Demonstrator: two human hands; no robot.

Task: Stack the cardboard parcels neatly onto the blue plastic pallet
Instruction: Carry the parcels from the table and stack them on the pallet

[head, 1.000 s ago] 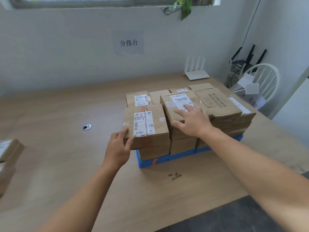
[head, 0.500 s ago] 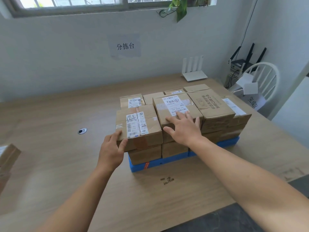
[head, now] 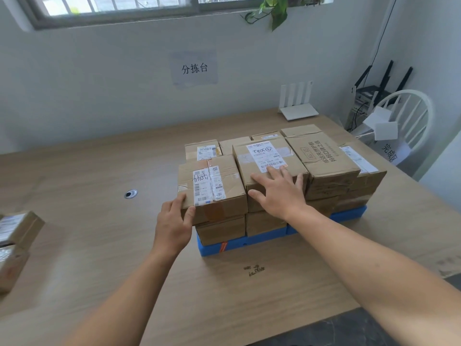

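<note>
The left hand point(head: 173, 221) holds the near corner of the left box point(head: 217, 193), thumb on the front and fingers curled round the side, where their tips are hard to see, and the right hand point(head: 280, 196) lies flat with fingers spread on the middle box point(head: 264, 158). Both sit in the top layer on the blue pallet point(head: 249, 243), which is mostly hidden under the boxes, on the surface point(head: 99, 258). At the left edge more boxes point(head: 20, 231) are cut off and blurry.
</note>
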